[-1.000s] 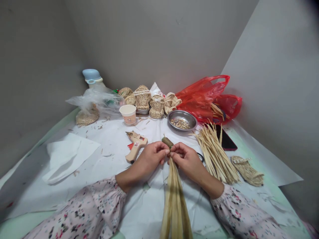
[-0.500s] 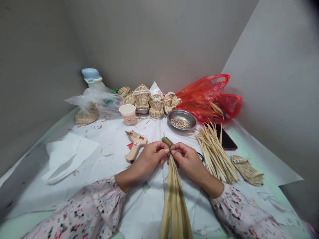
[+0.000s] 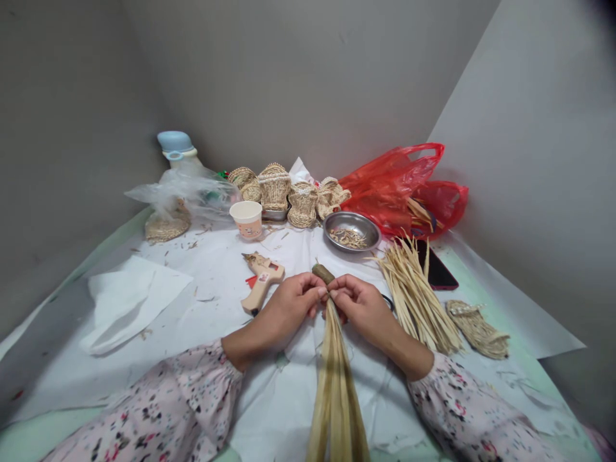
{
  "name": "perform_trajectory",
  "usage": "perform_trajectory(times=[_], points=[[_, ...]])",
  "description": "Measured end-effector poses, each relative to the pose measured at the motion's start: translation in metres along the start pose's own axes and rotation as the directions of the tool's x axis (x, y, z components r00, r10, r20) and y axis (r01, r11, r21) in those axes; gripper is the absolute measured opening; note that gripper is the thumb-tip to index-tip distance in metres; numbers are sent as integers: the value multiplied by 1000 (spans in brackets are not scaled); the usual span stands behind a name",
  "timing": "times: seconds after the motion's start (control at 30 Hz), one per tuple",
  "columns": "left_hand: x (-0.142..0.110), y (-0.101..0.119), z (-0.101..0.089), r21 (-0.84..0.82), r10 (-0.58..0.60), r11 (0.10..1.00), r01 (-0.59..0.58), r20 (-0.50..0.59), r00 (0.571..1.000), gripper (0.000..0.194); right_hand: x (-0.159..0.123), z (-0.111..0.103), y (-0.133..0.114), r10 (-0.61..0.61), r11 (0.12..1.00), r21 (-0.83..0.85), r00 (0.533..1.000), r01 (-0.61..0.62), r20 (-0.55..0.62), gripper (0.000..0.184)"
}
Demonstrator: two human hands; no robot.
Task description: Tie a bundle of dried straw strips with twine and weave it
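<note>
Head view: left hand (image 3: 289, 305) and right hand (image 3: 360, 305), fingers closed, pinching the straw bundle (image 3: 337, 378) at its wrapped top. Beyond the bundle: steel bowl (image 3: 351, 232) holding straw clippings (image 3: 347, 239), red plastic bag (image 3: 389, 186) holding straw strips (image 3: 418, 215). Hot glue gun (image 3: 262, 285) lies left of the bundle.

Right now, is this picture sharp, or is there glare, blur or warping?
Head view: soft, even light with faint shadows under the left hand and right hand; mild glare on the steel bowl; the wide lens bends the wall toward the edges; no strong blur.
</note>
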State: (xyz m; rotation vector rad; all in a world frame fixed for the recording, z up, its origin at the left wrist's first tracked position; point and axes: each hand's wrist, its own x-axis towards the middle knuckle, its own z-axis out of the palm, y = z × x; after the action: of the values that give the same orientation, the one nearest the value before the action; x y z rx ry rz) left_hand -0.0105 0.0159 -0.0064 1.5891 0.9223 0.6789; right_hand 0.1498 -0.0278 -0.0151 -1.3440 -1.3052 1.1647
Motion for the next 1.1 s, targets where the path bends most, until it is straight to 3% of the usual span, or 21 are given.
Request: perform_trajectory(times=[0.37,0.83,1.1], points=[[-1,2,0,-6,8,1000,-8,0,1000,18,0,-1,-2,29,994,101,997,-36,65,7],[-1,0,5,-85,12,996,-15,-30,999,13,4,0,2,25,997,74,999,-27,22,7],[-3,-1,3,23,39,999,-38,-50,998,14,2,1,0,1,998,57,1000,0,-25,10]])
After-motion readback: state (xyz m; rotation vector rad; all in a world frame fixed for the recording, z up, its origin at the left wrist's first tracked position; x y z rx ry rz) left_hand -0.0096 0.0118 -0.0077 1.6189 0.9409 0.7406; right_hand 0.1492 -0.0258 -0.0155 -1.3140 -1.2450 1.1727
